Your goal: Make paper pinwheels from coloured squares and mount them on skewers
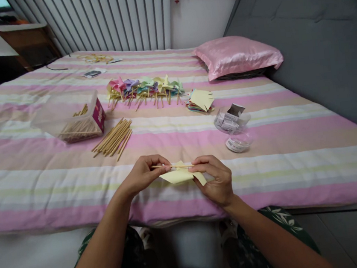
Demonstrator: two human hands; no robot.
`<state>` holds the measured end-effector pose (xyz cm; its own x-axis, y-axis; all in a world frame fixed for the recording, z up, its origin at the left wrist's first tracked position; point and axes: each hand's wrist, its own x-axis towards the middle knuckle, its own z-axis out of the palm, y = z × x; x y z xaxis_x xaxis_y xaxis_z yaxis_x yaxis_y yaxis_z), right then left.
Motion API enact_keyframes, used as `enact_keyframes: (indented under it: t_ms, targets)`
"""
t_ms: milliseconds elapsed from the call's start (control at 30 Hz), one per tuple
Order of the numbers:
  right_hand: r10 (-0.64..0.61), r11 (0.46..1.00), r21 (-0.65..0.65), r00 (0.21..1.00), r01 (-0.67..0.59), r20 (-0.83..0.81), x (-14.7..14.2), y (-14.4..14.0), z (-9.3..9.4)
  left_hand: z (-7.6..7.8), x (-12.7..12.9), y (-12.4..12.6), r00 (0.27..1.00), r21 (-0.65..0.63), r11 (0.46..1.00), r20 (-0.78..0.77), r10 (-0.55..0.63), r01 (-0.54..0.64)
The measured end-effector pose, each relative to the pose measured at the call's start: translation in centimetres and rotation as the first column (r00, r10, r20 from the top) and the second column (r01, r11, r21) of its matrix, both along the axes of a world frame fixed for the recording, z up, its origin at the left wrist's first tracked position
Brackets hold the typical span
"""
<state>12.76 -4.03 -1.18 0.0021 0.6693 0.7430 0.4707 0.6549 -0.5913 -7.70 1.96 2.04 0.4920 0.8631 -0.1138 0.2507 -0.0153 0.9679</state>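
Observation:
Near the bed's front edge, my left hand (150,170) pinches a thin wooden stick (177,166) between thumb and fingers. The stick points right, towards a pale yellow paper pinwheel (177,176) with folded blades. My right hand (214,176) is closed on the pinwheel, its fingertips at the stick's right end. Whether the two are joined there is hidden by the fingers. Beyond my left hand lies a loose pile of wooden sticks (114,137). Past my right hand sit a clear plastic tub (233,119) with small packets and a round clear lid or dish (239,141).
A row of colourful finished pinwheels (147,88) lies mid-bed, beside a stack of slit paper squares (201,100). To the left stands a clear box of sticks (79,124). A pink pillow (240,55) rests by the grey headboard (310,41); a radiator (111,23) is behind.

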Motion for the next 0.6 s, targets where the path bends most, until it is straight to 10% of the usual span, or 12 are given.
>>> enact_keyframes:
  t_ms: [600]
  targets:
    - [0.003, 1.000, -0.016, 1.000, -0.003, -0.014, 0.02, -0.15, -0.15, 0.14, 0.06, -0.13, 1.000, 0.003, 1.000, 0.009, 0.016, -0.016]
